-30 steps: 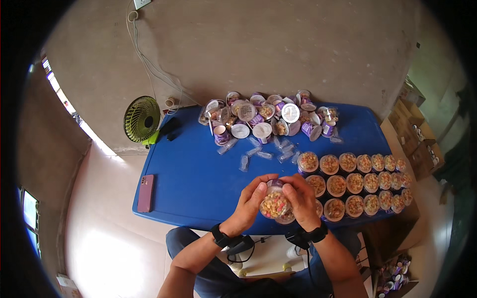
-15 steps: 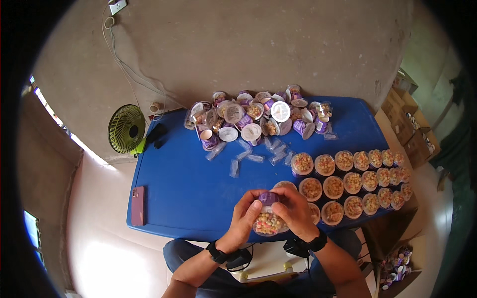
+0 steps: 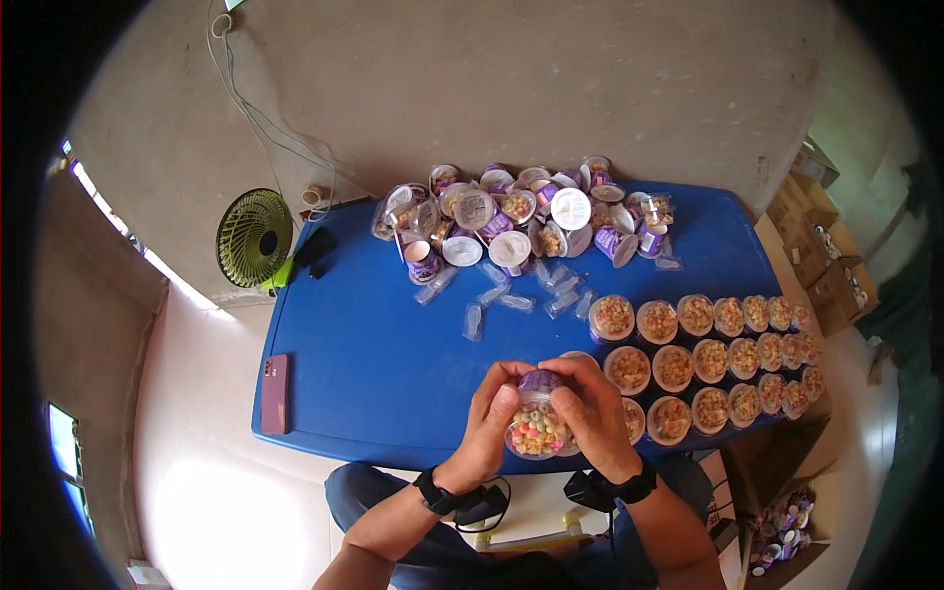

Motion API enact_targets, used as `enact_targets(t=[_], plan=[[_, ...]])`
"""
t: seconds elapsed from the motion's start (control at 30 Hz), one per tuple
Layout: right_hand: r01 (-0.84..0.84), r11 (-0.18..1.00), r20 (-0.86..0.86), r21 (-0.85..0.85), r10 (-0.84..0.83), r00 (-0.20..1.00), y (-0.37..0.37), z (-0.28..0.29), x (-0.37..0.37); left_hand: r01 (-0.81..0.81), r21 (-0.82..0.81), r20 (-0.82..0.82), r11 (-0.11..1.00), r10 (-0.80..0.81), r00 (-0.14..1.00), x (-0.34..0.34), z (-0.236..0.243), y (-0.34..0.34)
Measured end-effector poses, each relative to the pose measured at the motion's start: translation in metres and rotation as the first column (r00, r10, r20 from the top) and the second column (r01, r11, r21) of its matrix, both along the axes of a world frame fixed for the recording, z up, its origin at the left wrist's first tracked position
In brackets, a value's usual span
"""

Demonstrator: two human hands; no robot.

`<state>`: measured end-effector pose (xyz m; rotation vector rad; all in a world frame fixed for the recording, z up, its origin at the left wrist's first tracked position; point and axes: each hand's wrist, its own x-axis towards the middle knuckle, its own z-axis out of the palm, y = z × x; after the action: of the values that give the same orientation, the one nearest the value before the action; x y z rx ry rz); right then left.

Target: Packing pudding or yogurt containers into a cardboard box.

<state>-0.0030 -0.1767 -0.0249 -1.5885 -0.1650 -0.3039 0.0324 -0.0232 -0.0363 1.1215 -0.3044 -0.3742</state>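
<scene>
My left hand (image 3: 492,418) and my right hand (image 3: 590,408) close round a purple cereal cup (image 3: 539,431) from both sides, near the table's front edge. Its clear top part, filled with colourful cereal balls, faces me, and the purple part (image 3: 540,380) lies between my fingers on the far side. Both thumbs rest against its sides; the other fingers are partly hidden behind it. Just beyond my right hand, another cup's pale rim (image 3: 575,357) shows in part. Rows of filled cereal cups (image 3: 673,367) stand to the right of my hands.
At the back of the blue table (image 3: 374,374) lies a heap of purple cups and lids (image 3: 511,218), with clear wrapped plastic spoons (image 3: 516,303) before it. A phone (image 3: 276,393) lies at the left edge, near a green fan (image 3: 254,238). Cartons (image 3: 831,285) stand at the right.
The view has shifted slightly, so the table things sit a little further right. Both hands keep hold of the cup, which has tilted slightly, showing more of its cereal.
</scene>
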Motion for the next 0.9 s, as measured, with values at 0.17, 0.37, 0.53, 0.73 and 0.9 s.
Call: enact_targets(t=[0.17, 0.37, 0.53, 0.73, 0.9], plan=[[0.010, 0.965, -0.133, 0.263, 0.026, 0.991, 0.003, 0.004, -0.003, 0.164, 0.079, -0.016, 0.983, -0.163, 0.986, 0.010, 0.010, 0.007], [0.088, 0.968, -0.068, 0.233, -0.074, 0.995, 0.017, -0.015, 0.003, -0.097, 0.064, -0.043, 0.993, 0.100, 0.994, 0.002, 0.006, -0.003], [0.089, 0.993, -0.068, 0.077, -0.084, 0.994, 0.015, -0.008, 0.001, -0.060, 0.036, -0.039, 0.998, 0.061, 0.997, 0.002, 0.007, 0.002], [0.054, 0.998, -0.086, 0.034, -0.051, 0.995, 0.008, -0.015, 0.001, 0.049, 0.163, 0.044, 0.985, -0.057, 0.997, 0.007, 0.009, 0.010], [0.090, 0.965, -0.096, 0.245, -0.068, 0.993, 0.027, -0.014, 0.003, -0.113, 0.067, -0.006, 0.991, 0.113, 0.994, 0.001, 0.007, 0.004]])
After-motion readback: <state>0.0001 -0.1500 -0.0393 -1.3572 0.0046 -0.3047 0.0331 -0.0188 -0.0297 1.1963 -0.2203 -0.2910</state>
